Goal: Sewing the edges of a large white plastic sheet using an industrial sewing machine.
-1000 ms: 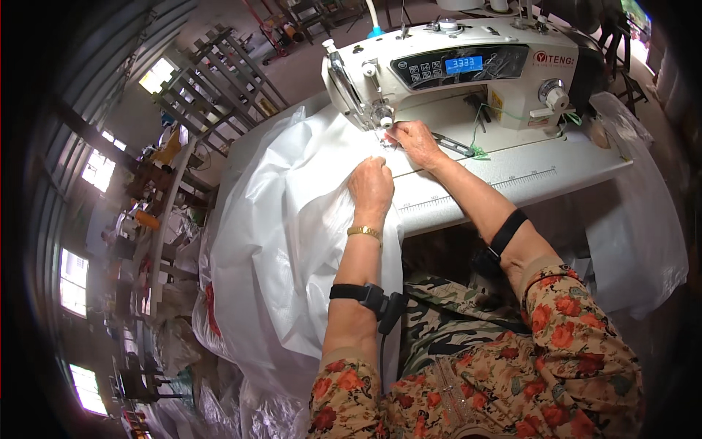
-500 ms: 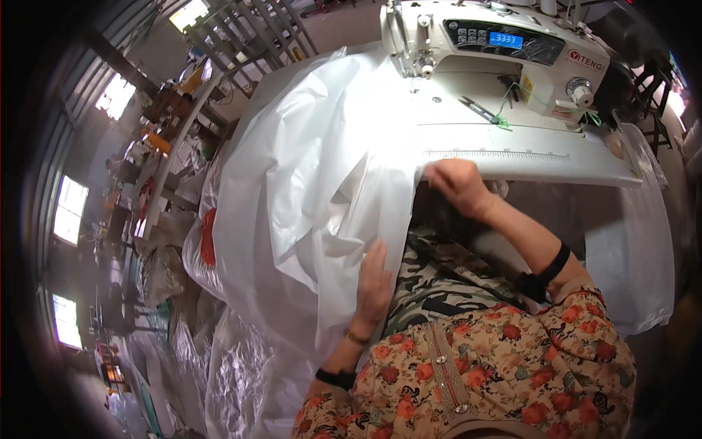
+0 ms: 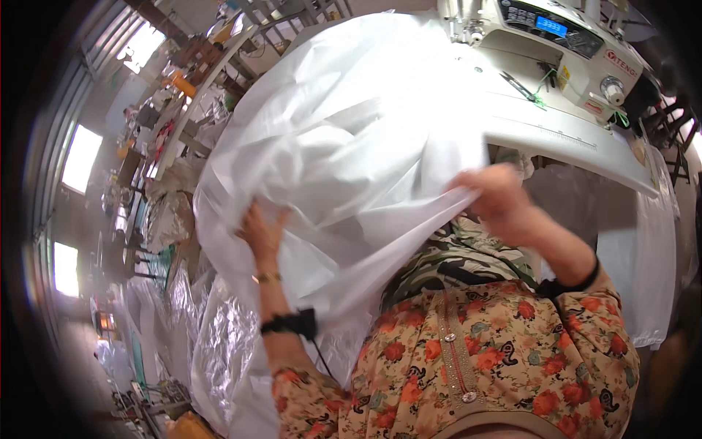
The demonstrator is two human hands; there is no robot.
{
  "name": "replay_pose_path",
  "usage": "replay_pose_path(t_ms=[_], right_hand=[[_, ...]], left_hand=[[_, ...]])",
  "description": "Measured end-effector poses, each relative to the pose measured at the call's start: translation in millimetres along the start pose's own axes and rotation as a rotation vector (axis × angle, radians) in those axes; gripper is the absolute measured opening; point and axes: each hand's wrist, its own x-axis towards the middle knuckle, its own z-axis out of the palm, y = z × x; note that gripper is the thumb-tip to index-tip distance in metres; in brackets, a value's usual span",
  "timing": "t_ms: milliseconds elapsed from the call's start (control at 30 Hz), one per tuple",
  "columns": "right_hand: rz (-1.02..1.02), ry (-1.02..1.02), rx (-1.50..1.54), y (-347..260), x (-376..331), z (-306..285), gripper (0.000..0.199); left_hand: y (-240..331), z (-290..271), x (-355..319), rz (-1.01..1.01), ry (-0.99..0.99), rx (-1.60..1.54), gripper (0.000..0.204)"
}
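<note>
i see my left hand [image 3: 262, 233] and right hand [image 3: 499, 199] both gripping the white fabric [image 3: 344, 154], lifted off the far sewing machine [image 3: 556, 44]; stitching looks done.

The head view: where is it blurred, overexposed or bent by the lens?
In the head view, the right hand is smeared by motion blur, while the left hand looks sharper; the white fabric is bright and loses detail in its upper folds; the windows at the left are blown out; the sewing machine and table edge curve toward the dark round rim.
</note>
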Motion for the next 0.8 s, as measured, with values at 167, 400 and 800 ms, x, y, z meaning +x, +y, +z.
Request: replay_pose_path(t_ms=[167,400,800], right_hand=[[0.232,0.170,-0.090,55,-66,-114,0.021],[0.457,-0.296,-0.754,129,-177,-166,0.052],[0.118,-0.635,-0.557,16,-9,62,0.056]], left_hand=[[-50,-21,77,0.147,0.184,0.229,0.094],[-6,-15,46,0.416,-0.032,-0.298,0.087],[101,-50,-107,0.745,-0.223,-0.607,0.025]])
